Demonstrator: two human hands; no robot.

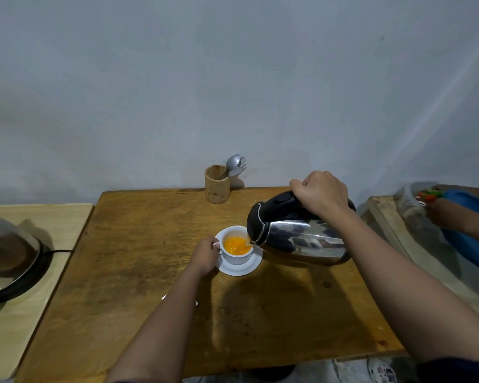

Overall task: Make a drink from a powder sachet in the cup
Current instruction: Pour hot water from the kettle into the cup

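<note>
A white cup [238,257] stands on a white saucer [241,269] near the middle of the wooden table [150,286]. Orange liquid fills part of the cup. My left hand [205,254] grips the cup's handle. My right hand [322,192] holds the black handle of a steel kettle [302,239], which is tipped to the left with its spout over the cup's right rim, and water runs into the cup. A small white scrap [165,296], perhaps the sachet, peeks out from under my left forearm.
A wooden holder [217,185] with spoons and a fork stands at the table's back edge. A kettle base with a cord [17,261] sits on the pale side table at left. Another person's arm [465,217] works over a blue object on the right.
</note>
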